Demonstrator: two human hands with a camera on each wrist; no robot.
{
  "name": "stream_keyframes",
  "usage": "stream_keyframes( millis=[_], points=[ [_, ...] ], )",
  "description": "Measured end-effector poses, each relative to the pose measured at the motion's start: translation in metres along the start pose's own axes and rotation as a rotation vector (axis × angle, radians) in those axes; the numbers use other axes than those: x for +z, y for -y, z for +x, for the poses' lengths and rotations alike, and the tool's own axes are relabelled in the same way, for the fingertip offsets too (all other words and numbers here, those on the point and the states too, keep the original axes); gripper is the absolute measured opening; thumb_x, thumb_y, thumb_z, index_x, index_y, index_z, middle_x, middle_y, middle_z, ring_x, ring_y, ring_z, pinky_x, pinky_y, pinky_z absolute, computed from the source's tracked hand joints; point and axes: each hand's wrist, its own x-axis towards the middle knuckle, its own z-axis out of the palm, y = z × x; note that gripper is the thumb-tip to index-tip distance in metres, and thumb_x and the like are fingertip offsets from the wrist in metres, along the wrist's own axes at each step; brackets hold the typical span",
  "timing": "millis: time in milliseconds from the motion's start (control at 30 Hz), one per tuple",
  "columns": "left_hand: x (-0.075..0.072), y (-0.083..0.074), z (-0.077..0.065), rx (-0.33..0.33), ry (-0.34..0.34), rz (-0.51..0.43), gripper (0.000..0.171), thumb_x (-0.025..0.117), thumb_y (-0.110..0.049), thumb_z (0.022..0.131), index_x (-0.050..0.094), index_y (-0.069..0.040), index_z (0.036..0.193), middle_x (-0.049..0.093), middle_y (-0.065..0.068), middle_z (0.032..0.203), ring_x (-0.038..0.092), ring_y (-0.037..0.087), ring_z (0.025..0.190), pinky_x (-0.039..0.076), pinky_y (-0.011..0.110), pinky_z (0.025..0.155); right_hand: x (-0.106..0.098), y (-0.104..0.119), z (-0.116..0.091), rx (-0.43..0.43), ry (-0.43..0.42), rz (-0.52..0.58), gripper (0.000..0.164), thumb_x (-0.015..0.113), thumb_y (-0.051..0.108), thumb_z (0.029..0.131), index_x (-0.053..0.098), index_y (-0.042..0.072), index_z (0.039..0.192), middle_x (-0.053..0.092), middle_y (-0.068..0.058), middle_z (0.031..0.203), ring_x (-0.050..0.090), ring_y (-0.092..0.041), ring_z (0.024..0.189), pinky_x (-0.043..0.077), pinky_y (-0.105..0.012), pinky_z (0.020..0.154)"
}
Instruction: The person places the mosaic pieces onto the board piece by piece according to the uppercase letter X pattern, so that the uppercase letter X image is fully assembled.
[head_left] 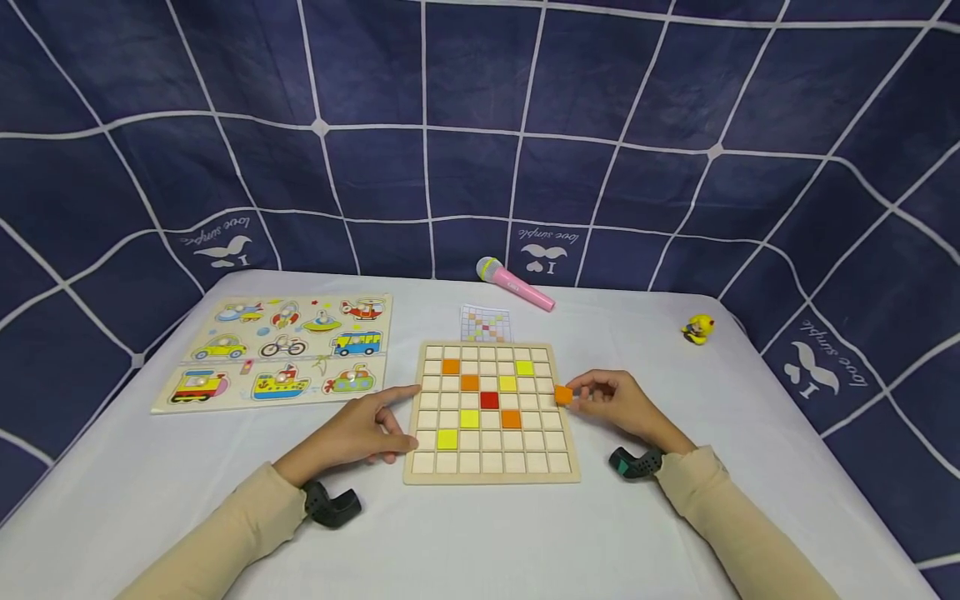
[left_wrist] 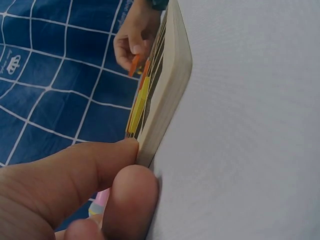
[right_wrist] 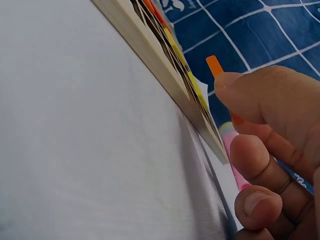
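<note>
A square wooden grid board (head_left: pixel 492 477) lies on the table with white squares and several coloured ones. A red square tile (head_left: pixel 489 401) sits in the middle, with orange and yellow tiles running diagonally from it. My left hand (head_left: pixel 365 427) touches the board's left edge, forefinger farther up and thumb lower down. In the left wrist view, fingertips press against the board's wooden side (left_wrist: pixel 172 75). My right hand (head_left: pixel 617 402) pinches an orange tile (head_left: pixel 563 396) between thumb and fingers, over the board's right edge. That orange tile (right_wrist: pixel 214 65) appears edge-on in the right wrist view.
Behind the board lies a card (head_left: pixel 486 323) printed with a coloured grid. A pink toy microphone (head_left: pixel 521 289) rests farther back. At the left is a vehicle puzzle board (head_left: pixel 281 362); a small yellow figure (head_left: pixel 698 328) stands at the right. A dark blue checked cloth (head_left: pixel 480 167) hangs behind the table.
</note>
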Motion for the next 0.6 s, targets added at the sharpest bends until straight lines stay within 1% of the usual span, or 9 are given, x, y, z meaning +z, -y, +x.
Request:
stream_keyframes(
  millis=[300,433,600],
  points=[
    [-0.002,0.0,-0.001,-0.002,0.011,-0.017,0.086,0.09,-0.016,0.089,0.046,-0.004,0.163,0.069,0.006,0.082,0.068,0.019,0.062,0.051,0.03,0.053,0.004,0.006,-0.002,-0.068,0.066,0.032,0.024,0.081,-0.005,0.09,0.075,-0.009,0.113,0.065,-0.002,0.089,0.047,-0.007,0.067,0.037,-0.019,0.059],
    [-0.002,0.001,-0.001,0.003,0.016,-0.02,0.086,0.089,-0.017,0.09,0.046,-0.004,0.163,0.069,0.007,0.083,0.068,0.019,0.062,0.051,0.029,0.053,0.007,0.012,-0.003,-0.08,0.106,0.022,0.022,0.083,-0.005,0.089,0.076,-0.007,0.11,0.064,-0.003,0.088,0.045,-0.008,0.066,0.036,-0.02,0.059],
    [-0.002,0.001,0.0,-0.003,0.012,-0.018,0.086,0.09,-0.016,0.089,0.047,-0.004,0.163,0.069,0.007,0.082,0.068,0.019,0.062,0.05,0.029,0.052,0.013,0.017,-0.004,-0.128,0.171,0.01,0.021,0.085,-0.004,0.088,0.078,-0.002,0.108,0.065,-0.003,0.086,0.043,-0.008,0.064,0.034,-0.021,0.058]
  ],
)
